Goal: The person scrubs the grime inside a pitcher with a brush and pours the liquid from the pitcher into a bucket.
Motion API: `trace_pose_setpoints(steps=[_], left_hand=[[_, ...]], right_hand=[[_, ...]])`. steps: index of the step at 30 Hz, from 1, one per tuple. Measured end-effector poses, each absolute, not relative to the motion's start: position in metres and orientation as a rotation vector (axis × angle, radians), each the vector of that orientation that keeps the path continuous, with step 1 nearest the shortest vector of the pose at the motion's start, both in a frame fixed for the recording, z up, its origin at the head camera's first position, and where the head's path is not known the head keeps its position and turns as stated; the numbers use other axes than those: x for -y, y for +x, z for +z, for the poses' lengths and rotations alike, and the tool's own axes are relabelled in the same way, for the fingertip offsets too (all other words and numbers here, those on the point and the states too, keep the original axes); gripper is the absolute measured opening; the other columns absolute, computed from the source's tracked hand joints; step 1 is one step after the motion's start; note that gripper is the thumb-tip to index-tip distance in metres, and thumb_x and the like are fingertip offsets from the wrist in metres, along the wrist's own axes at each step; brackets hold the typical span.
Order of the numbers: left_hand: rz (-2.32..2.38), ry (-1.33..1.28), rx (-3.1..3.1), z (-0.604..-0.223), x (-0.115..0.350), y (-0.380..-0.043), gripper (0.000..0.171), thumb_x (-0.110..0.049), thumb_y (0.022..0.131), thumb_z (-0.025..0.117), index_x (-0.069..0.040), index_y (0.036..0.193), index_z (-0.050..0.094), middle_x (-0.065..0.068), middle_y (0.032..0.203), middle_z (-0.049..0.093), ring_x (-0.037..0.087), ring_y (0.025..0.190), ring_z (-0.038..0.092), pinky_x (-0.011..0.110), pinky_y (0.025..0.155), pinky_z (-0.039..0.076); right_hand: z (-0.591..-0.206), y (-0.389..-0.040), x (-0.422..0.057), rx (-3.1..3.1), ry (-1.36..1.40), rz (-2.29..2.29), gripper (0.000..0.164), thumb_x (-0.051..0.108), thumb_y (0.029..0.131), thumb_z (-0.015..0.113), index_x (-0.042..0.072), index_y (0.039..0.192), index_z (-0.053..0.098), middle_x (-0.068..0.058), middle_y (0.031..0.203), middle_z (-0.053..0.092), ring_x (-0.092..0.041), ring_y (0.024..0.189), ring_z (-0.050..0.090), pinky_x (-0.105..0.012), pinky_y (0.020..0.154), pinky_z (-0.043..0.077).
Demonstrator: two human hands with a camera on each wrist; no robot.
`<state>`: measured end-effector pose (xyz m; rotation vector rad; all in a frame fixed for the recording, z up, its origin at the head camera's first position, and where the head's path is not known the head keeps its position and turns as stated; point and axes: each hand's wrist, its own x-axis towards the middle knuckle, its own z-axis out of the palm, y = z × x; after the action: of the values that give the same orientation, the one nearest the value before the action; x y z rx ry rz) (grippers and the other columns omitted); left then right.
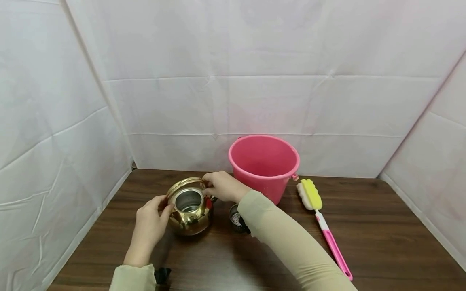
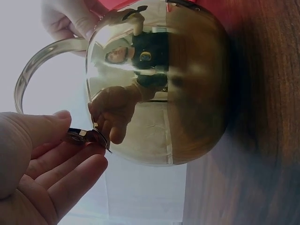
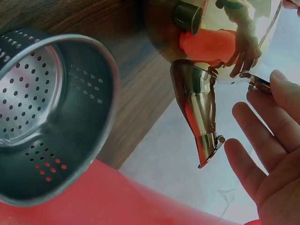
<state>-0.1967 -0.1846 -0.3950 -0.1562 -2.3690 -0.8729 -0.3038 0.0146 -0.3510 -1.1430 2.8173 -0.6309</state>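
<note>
A shiny gold kettle stands on the table at the left in the head view, its mouth uncovered and its bail handle raised. My left hand pinches the left foot of that handle between thumb and fingers. On the far side, my right hand pinches the other foot, above the spout; its lower fingers stretch out near the spout's tip. Beside the kettle lies a perforated metal strainer, partly covered by my right forearm in the head view.
Behind my right forearm stands a pink bucket. A brush with a yellow and white sponge head and a pink handle lies on the dark wood table at the right. White sheets hang behind and at both sides.
</note>
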Motion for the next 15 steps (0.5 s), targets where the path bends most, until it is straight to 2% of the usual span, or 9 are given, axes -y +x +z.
trace_pose_setpoints(steps=[9,15], left_hand=[[-0.832,-0.219,2.286,-0.387,0.189,-0.198,0.018,0.002,0.080,0.071,0.007,0.097,0.066,0.020,0.083,0.069,0.032,0.075,0.067,0.045,0.063,0.054],[-0.816,-0.234,2.265,-0.380,0.192,-0.199,0.019,0.003,0.079,0.070,0.008,0.097,0.066,0.021,0.084,0.069,0.033,0.075,0.067,0.045,0.063,0.054]], right_hand=[[-0.340,-0.306,-0.013,-2.809,-1.153,-0.606,0.011,0.022,0.087,0.069,0.014,0.087,0.062,0.004,0.079,0.066,-0.006,0.066,0.056,-0.018,0.062,0.046],[-0.332,-0.305,-0.011,-2.799,-1.174,-0.622,0.011,0.021,0.087,0.069,0.013,0.087,0.062,0.004,0.080,0.068,-0.006,0.067,0.056,-0.018,0.063,0.046]])
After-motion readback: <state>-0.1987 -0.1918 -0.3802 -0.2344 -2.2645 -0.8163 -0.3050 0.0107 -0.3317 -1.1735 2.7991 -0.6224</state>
